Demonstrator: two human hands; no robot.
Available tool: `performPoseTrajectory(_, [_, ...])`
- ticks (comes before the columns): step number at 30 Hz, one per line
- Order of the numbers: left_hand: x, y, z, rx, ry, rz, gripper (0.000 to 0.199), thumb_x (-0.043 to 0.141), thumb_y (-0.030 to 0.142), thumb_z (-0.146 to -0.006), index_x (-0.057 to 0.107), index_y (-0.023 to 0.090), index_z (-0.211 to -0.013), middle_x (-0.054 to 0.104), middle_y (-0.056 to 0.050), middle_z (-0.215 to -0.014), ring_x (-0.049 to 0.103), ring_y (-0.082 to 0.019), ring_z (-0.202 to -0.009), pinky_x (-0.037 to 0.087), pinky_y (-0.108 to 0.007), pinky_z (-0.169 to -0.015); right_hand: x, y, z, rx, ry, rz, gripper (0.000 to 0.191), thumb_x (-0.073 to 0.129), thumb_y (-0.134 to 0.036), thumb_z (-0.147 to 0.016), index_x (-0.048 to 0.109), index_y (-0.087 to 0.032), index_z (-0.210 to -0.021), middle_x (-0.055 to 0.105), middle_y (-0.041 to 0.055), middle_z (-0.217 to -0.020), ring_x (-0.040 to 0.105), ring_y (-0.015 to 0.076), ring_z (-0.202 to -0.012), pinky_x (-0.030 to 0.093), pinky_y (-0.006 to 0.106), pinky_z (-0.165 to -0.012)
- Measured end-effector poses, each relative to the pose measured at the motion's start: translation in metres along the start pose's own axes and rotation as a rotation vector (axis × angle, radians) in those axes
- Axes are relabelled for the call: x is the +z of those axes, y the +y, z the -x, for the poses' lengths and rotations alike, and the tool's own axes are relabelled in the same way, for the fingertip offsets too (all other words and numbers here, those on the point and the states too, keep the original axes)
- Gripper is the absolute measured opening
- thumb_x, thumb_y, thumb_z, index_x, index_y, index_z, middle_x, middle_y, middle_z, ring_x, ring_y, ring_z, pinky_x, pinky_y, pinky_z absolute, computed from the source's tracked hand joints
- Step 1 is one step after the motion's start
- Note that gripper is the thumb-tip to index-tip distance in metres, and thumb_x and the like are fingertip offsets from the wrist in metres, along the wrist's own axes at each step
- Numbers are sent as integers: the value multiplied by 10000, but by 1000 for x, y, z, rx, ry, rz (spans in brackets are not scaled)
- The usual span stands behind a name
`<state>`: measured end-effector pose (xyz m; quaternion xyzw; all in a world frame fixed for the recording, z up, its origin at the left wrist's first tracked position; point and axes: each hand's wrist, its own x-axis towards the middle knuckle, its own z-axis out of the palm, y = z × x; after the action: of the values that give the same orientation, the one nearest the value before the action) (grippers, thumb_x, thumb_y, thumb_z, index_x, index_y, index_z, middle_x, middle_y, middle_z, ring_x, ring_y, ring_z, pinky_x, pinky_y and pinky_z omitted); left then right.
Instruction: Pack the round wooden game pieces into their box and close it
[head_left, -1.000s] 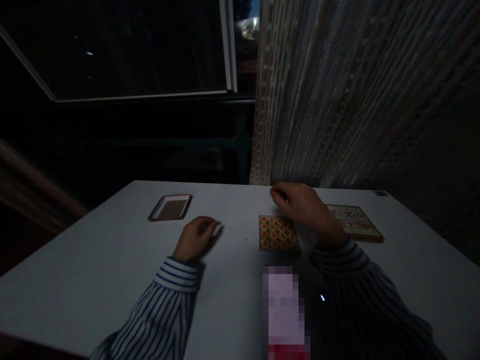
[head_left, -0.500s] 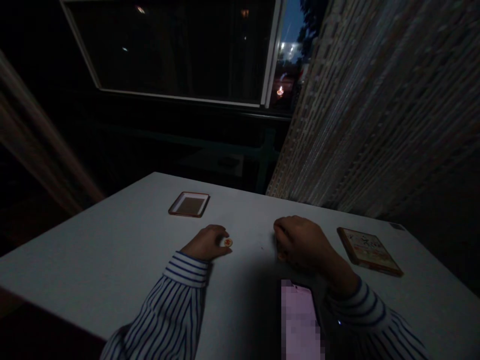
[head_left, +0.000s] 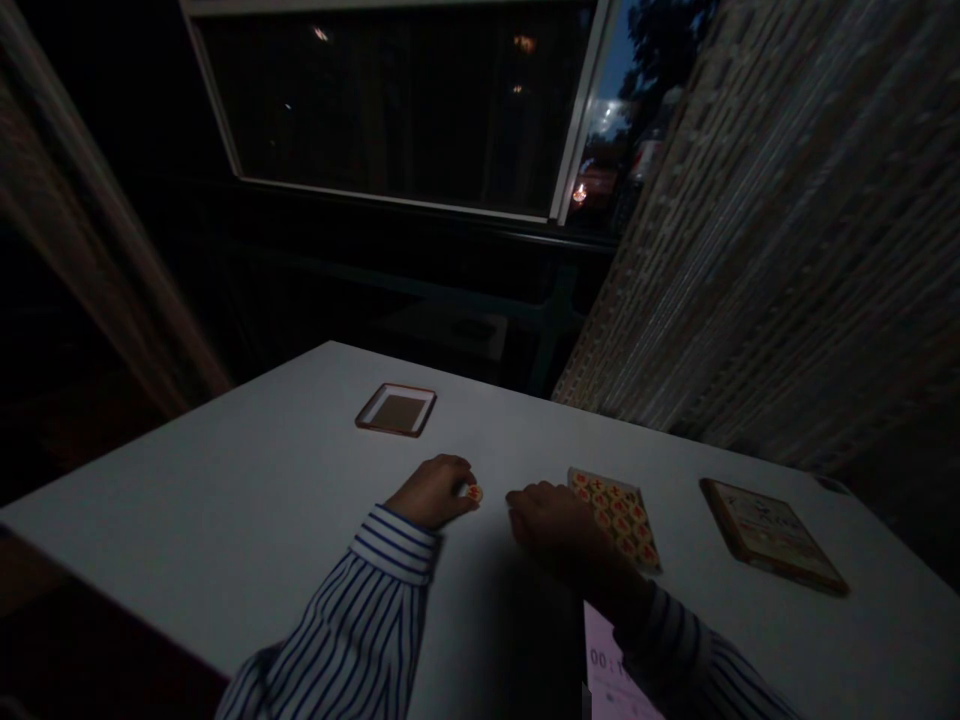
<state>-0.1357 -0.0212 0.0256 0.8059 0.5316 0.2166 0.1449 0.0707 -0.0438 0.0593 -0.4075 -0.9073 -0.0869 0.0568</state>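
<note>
- Clearly, the left hand [head_left: 427, 492] holds one round piece [head_left: 474, 493] to the left of the box of pieces [head_left: 621, 520]; thumb and fingers are clamped on its edge, probably because this leaves the marked face uncovered.
- The right hand [head_left: 556, 522] is at the left side of the same box, hiding part of it. Its fingers are curled together, and I cannot tell whether something is inside them.
- The box of pieces stands open on the white table [head_left: 225, 500]. Red-marked pieces lie in it in close rows, perhaps because the low walls keep them from rolling away.
- Farther back and to the left of this box is a shallow tray [head_left: 399, 411], with no piece visible in it.
- To the right of the box lies a flat case [head_left: 776, 535] with a printed face upward, apart from both hands.
- Nearer than the box, a lit phone [head_left: 611, 665] is partly covered by the right sleeve [head_left: 667, 635]; its screen faces up, seemingly for easy reading.
</note>
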Motion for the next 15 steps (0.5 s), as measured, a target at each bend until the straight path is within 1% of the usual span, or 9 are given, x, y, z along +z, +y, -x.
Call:
performPoseTrajectory(3, [0, 8, -1, 12, 36, 79, 229, 579, 294, -719, 661, 182, -900, 664, -70, -930, 582, -206, -908, 421, -296, -830, 8, 0, 1, -15, 32, -26, 200, 428, -185, -869, 618, -179, -931, 639, 63, -831, 565, 175, -778, 342, 288, -659])
performPoseTrajectory(6, [2, 18, -2, -3, 100, 187, 219, 556, 268, -731, 644, 188, -915, 664, -51, -880, 590, -186, -834, 437, -286, -785, 13, 3, 3, -36, 90, -76, 202, 433, -196, -867, 616, -179, -951, 635, 56, -827, 558, 164, -768, 344, 284, -654])
performPoseTrajectory(9, [4, 25, -1, 1, 136, 304, 208, 555, 248, -733, 630, 188, -917, 664, -45, -869, 596, -176, -821, 445, -277, -767, 16, 7, 5, -22, 145, -100, 219, 417, -201, -876, 621, -176, -951, 635, 51, -817, 555, 160, -767, 344, 282, -657])
performPoseTrajectory(15, [11, 33, -3, -2, 171, 536, 193, 584, 241, -726, 608, 167, -902, 662, -35, -836, 595, -147, -796, 455, -256, -751, 21, 14, 4, 4, 145, -98, 216, 418, -210, -874, 624, -169, -925, 636, 50, -800, 553, 158, -741, 339, 275, -641])
